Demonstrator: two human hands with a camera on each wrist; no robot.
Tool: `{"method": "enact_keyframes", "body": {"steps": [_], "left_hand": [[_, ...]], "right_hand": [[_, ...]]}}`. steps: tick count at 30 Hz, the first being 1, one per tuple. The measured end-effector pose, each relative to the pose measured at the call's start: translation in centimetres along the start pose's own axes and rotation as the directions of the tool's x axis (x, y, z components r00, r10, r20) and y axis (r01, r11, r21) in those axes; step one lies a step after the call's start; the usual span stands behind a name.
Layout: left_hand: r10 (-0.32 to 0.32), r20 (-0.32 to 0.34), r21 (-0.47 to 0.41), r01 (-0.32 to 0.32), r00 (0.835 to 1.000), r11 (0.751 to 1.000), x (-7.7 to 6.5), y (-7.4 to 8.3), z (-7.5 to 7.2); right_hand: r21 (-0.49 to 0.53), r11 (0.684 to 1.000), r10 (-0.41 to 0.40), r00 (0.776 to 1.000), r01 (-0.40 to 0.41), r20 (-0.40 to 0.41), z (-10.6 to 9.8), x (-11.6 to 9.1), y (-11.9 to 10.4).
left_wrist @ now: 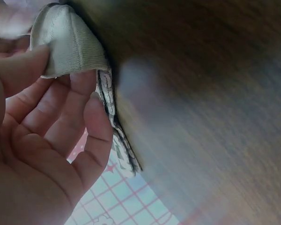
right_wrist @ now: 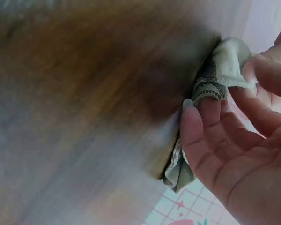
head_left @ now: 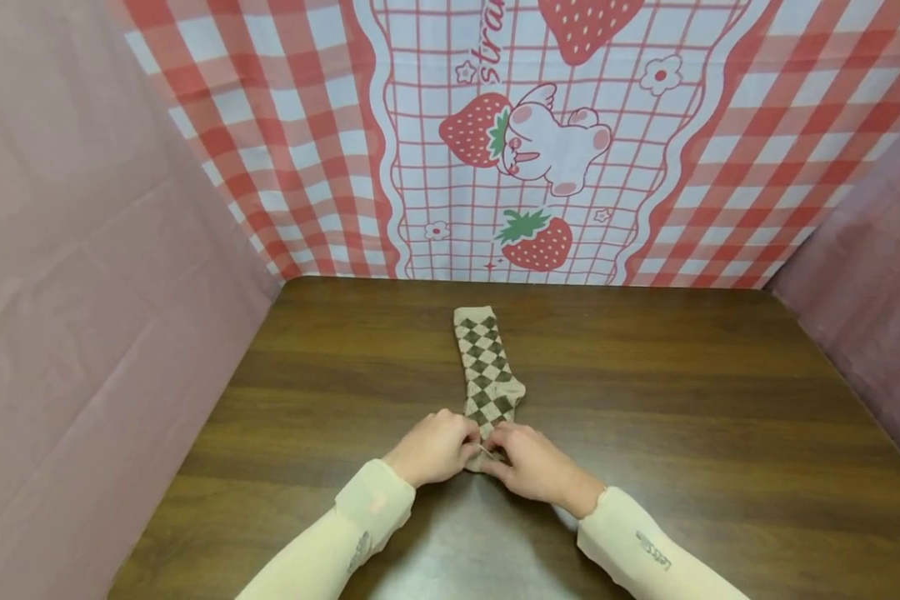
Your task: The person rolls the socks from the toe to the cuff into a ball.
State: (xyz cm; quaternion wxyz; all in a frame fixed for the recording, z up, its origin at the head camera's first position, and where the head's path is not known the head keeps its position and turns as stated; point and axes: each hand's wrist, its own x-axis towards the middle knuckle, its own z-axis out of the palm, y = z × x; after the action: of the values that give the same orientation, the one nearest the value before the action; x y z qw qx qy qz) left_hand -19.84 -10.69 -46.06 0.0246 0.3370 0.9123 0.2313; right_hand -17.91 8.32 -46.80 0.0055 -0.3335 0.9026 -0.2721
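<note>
A beige sock (head_left: pixel 487 358) with dark diamonds lies lengthwise on the table, its cuff toward the back and its heel bulging to the right. Both hands meet over the toe end at the near side. My left hand (head_left: pixel 437 447) pinches the plain beige toe (left_wrist: pixel 68 42) between thumb and fingers, lifting that fabric off the wood. From the other side, my right hand (head_left: pixel 536 463) pinches the toe fabric too, thumb on top and fingers beneath. In the right wrist view the sock's toe (right_wrist: pixel 232 63) is folded up and bent. The fingers hide part of the foot.
The brown wooden table (head_left: pixel 645 400) extends around the sock. A red and white checked cloth (head_left: pixel 307 125) with strawberries hangs along the back edge. Pink cloth (head_left: pixel 120 292) stands at the left side, with more pink cloth (head_left: pixel 870 267) on the right.
</note>
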Motion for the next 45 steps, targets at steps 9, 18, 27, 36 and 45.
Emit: {"method": "enact_keyframes", "body": {"steps": [9, 18, 27, 36, 45], "left_hand": [[-0.032, 0.001, -0.008, 0.032, 0.999, 0.999, 0.4, 0.0, -0.3], [0.003, -0.038, 0.023, -0.003, 0.999, 1.0, 0.4, 0.0, 0.2], [0.13, -0.183, 0.198, -0.093, 0.975, 0.976, -0.2, 0.5, 0.5], [0.179, -0.078, 0.345, -0.142, 0.981, 0.928, -0.9, 1.5, 0.3], [0.178, -0.05, 0.378, -0.147, 0.983, 0.914, -1.1, 1.3, 0.8]], "right_hand": [[0.016, 0.999, 0.042, 0.995, -0.041, -0.092, 0.3, 0.5, 0.3], [-0.054, 0.996, -0.075, 0.991, 0.069, -0.107, 0.6, 0.6, 0.1], [-0.068, 0.995, -0.08, 0.993, 0.075, -0.085, 0.1, 0.6, 0.4], [-0.036, 0.997, -0.073, 0.997, 0.071, -0.037, -0.3, 0.8, 0.8], [-0.078, 0.995, -0.066, 0.998, 0.067, 0.016, -0.1, 0.3, 0.5]]}}
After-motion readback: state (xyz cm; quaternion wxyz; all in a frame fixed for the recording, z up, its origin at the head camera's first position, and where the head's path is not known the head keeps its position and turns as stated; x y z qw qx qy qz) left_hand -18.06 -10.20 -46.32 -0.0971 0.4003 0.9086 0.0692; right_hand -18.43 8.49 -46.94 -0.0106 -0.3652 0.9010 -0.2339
